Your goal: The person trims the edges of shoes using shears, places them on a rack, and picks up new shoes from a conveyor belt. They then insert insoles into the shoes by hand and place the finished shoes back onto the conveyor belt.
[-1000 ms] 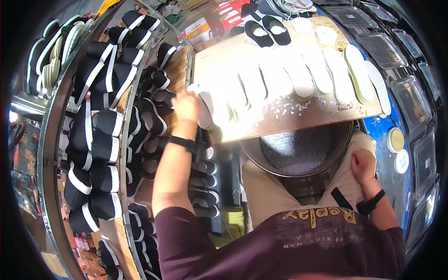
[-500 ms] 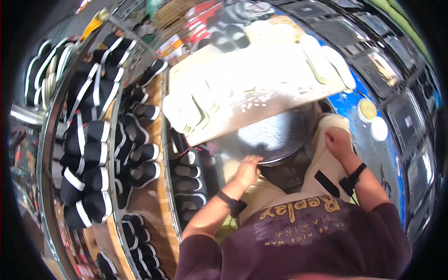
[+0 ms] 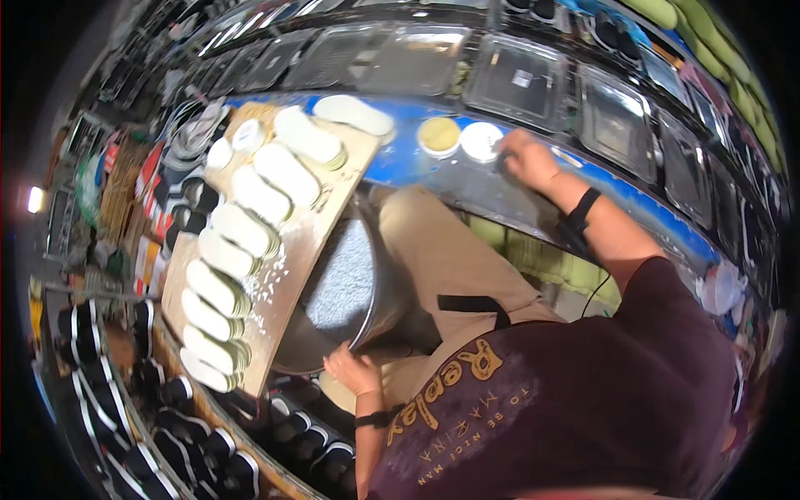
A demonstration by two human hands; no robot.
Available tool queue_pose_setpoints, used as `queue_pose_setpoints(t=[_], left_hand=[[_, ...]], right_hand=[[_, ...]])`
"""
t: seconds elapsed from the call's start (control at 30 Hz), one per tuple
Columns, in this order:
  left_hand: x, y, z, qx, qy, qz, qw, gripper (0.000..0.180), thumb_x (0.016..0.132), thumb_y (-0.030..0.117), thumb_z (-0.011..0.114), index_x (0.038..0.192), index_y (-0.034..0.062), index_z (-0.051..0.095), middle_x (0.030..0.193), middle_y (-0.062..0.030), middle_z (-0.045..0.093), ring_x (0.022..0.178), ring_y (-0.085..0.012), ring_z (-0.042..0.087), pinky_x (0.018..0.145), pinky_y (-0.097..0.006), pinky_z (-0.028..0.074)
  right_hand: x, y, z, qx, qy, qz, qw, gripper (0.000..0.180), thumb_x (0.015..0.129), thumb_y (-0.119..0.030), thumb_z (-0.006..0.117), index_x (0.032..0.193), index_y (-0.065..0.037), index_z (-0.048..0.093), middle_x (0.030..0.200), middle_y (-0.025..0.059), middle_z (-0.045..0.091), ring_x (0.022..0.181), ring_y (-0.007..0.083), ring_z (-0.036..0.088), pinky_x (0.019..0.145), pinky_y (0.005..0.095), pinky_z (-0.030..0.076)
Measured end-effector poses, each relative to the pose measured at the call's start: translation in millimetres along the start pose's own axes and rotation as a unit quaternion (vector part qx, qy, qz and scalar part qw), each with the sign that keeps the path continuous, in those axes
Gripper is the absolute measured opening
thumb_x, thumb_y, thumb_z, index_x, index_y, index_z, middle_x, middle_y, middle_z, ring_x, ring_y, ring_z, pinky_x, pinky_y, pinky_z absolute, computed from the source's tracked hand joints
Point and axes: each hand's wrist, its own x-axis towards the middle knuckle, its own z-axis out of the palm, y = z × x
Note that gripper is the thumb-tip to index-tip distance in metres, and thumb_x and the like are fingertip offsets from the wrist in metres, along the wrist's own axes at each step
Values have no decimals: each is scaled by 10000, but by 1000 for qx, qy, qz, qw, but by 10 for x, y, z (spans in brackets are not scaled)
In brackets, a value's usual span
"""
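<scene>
My right hand (image 3: 529, 160) is over the blue metal bench (image 3: 446, 182), its fingertips beside a white round lid or tub (image 3: 482, 142); blur hides whether they touch or hold anything. Left of that white piece stands a round tub with yellowish contents (image 3: 439, 136). My left hand (image 3: 353, 372) rests at the rim of a dark round basin (image 3: 367, 312), fingers loosely apart and holding nothing I can see. Across the basin lies a wooden board (image 3: 298, 287) with stacks of white shoe soles (image 3: 213, 290) in a row and scattered white scraps (image 3: 267, 292).
Racks of black shoes with white edges (image 3: 171, 437) stand at the lower left. Clear plastic lidded boxes (image 3: 517, 79) line the far side behind the bench. Grey and black shoes (image 3: 200, 194) lie beyond the board. Pale green slabs (image 3: 575, 279) sit under the bench.
The view has swung right toward the bench. My right hand has gone from my thigh to the bench beside the white round piece. My left hand stays at the basin's rim.
</scene>
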Motion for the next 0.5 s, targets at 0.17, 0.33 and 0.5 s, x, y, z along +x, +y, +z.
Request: queue_pose_setpoints(t=[0.17, 0.33, 0.5], left_hand=[[-12, -11, 39, 9, -4, -19, 1000, 513, 601, 39, 701, 1098, 58, 576, 1024, -151, 563, 1092, -331, 502, 1135, -521, 227], [-36, -45, 113, 11, 24, -15, 1000, 526, 594, 25, 672, 1107, 56, 559, 1032, -139, 554, 1100, -338, 490, 1128, -533, 218], [18, 14, 128, 15, -2, -19, 1000, 517, 604, 37, 685, 1104, 63, 555, 1023, -148, 553, 1089, -342, 491, 1124, -526, 227]], right_hand=[[-494, 1197, -1237, -214, 15, 279, 936, 374, 765, -59, 642, 1135, -61, 592, 1279, 168, 516, 1135, 366, 549, 961, 424, 464], [-1272, 1883, -1633, -271, 7, 430, 861, 413, 830, -104, 538, 1237, -40, 564, 1354, 177, 506, 1188, 356, 532, 1016, 399, 425], [-1864, 2113, -1240, -293, 19, 435, 851, 457, 882, -53, 387, 1321, -85, 512, 1446, 155, 427, 1194, 347, 534, 965, 421, 452]])
